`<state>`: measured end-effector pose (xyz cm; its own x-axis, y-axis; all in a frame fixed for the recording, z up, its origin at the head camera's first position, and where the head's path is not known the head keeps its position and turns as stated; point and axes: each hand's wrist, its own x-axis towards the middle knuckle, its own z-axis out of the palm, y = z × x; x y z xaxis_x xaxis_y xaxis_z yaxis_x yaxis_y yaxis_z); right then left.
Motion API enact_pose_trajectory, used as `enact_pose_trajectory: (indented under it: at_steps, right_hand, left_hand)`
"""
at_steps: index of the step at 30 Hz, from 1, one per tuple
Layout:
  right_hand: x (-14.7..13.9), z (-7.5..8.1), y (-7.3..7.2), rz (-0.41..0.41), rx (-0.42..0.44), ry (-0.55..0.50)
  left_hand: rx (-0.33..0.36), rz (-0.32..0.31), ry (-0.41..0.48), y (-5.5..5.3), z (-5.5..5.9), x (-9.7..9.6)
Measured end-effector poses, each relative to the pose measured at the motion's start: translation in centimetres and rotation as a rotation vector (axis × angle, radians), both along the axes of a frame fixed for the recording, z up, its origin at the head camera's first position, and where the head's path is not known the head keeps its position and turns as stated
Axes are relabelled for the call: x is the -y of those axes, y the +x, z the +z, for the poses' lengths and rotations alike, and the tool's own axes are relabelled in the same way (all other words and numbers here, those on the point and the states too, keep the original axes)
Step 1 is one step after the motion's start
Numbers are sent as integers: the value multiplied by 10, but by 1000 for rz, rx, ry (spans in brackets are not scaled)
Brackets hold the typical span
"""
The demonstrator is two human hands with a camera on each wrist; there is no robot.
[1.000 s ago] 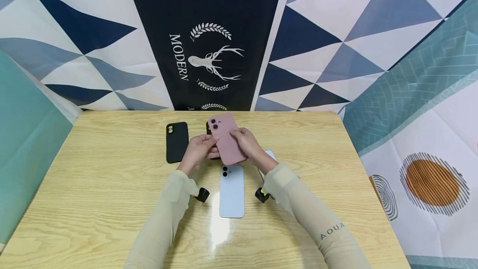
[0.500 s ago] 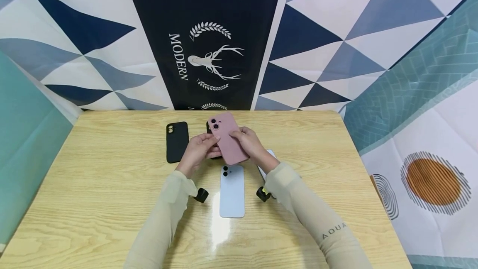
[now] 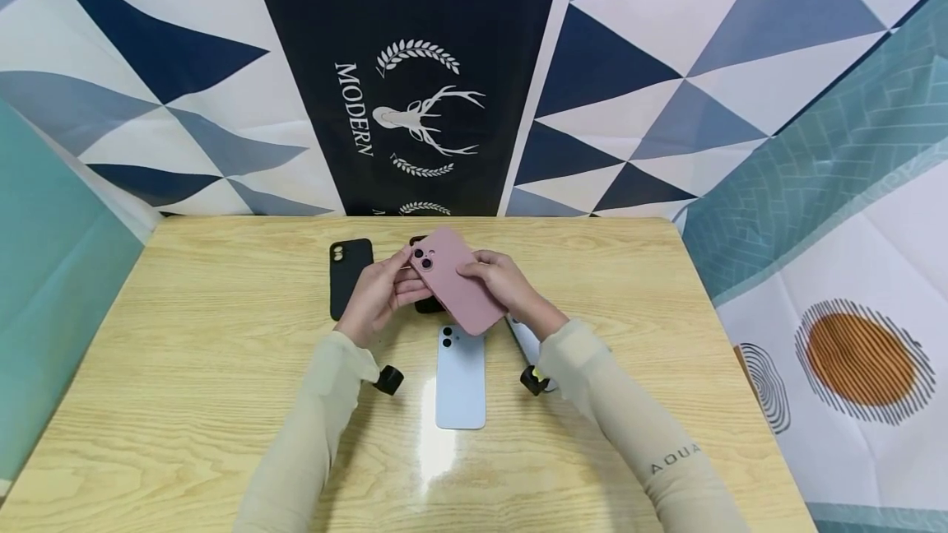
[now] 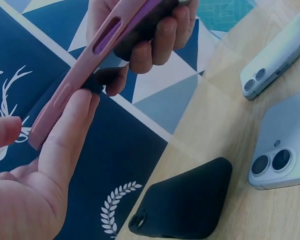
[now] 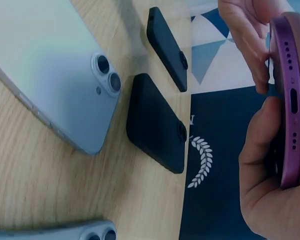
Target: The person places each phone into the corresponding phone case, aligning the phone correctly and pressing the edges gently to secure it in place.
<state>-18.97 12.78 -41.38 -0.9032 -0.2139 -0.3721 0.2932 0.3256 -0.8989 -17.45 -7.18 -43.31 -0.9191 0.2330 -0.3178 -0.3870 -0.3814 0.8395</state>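
Pink phone case (image 3: 457, 293): held above the counter (image 3: 222, 352), camera corner towards 11 o'clock, the dial centred on the case with 12 at the far edge. Right hand (image 3: 509, 285), at 3 o'clock: clamped on the case and the purple phone (image 5: 290, 170) with it, thumb across the back. Left hand (image 3: 373, 296), at 9 o'clock: fingers extended and spread, touching the camera end, not clenched.

Surroundings: one pale blue phone (image 3: 461, 385) at 6 o'clock; a second pale phone (image 3: 526, 342) at 4, partly hidden by the right arm; one black case (image 3: 346, 270) at 9; another black case (image 3: 428, 305) largely concealed beneath the held item.

Finding: the purple phone's port edge sits outside the case wall. Judged step: case and phone partly joined; whether fitting or removal cannot be determined. Next move, if fitting, calls for steady support at the camera end and pressing the port end home; if removing, for easing the phone clear with that end supported.
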Motion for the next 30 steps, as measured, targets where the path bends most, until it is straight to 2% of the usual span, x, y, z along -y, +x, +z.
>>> enact_pose_trajectory:
  at_steps: [12,24,30]
  right_hand:
    - [-7,5,-7,185,-31,72]
    - [-8,10,-9,241,-51,92]
    - [-8,9,-10,270,-48,109]
  left_hand:
    - [-35,-38,-9,2,2,5]
    - [-75,-46,-23,5,1,4]
    - [-95,-15,-46,7,1,2]
